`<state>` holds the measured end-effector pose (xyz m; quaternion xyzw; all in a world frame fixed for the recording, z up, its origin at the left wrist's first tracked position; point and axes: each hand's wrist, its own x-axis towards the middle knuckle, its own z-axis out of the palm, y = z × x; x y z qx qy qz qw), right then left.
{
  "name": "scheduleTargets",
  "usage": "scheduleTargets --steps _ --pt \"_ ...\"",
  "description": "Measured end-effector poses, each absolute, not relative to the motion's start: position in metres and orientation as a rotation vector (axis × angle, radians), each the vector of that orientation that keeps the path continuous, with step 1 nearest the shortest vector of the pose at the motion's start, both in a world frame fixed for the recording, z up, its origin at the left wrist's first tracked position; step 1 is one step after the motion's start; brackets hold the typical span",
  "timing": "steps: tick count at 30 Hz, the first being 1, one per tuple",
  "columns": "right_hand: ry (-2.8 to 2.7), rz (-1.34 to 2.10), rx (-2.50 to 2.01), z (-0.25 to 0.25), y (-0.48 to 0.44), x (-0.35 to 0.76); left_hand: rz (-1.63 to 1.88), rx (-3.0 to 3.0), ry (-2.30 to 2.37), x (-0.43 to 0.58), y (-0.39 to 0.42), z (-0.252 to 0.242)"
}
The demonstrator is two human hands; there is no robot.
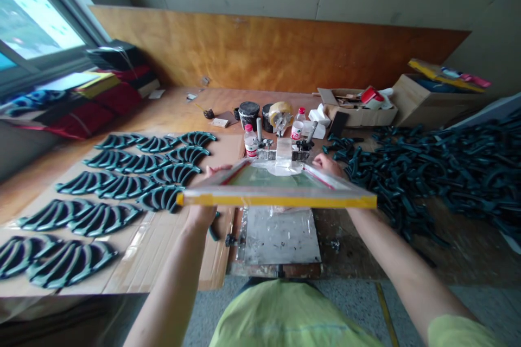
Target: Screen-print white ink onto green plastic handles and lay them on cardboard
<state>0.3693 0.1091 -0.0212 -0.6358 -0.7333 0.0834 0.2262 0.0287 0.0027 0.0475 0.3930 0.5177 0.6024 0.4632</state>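
Note:
A screen printing frame (277, 199), edged with yellow tape at the front, is raised at a tilt over a flat metal base plate (280, 236). My left hand (215, 169) grips its left side, partly hidden behind the rim. On the opposite side my right hand (329, 165) has its fingers curled around the rim. The frame's far end meets a clamp (284, 152) with metal posts. Beneath the frame, a single dark green curved part (214, 226) lies left of the plate.
Rows of dark green curved parts (109, 187) lie on cardboard (142, 260) at left. A large heap of similar parts (415, 179) covers the right. Behind the clamp stand two bottles (249, 141), black tubs (249, 114) and a tape roll (280, 113). An open carton (370, 115) sits farther right.

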Motion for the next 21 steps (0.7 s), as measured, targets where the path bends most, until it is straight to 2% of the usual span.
scheduleTargets --steps 3,6,8,12,16,18,21 --pt "-2.2 0.397 -1.653 -0.06 0.076 0.364 1.49 0.983 1.16 0.036 0.03 0.066" --pt "-2.408 0.419 -1.494 -0.079 0.056 0.344 1.571 0.923 1.178 0.044 0.031 0.06" --pt "-2.445 0.385 -1.488 -0.076 0.047 0.329 1.515 0.814 1.252 0.058 0.014 0.038" --pt "-2.426 0.278 -1.38 -0.056 0.009 0.291 0.858 0.59 1.264 0.097 -0.041 -0.028" --pt "-2.62 0.311 -0.924 -0.06 -0.028 0.274 0.825 0.423 1.308 0.096 -0.072 -0.073" --pt "-2.555 0.339 -1.078 -0.07 -0.03 0.306 0.855 0.425 1.498 0.066 -0.073 -0.087" --pt "-2.16 0.22 -1.871 -0.084 -0.026 0.41 0.865 0.612 1.921 0.002 -0.069 -0.107"
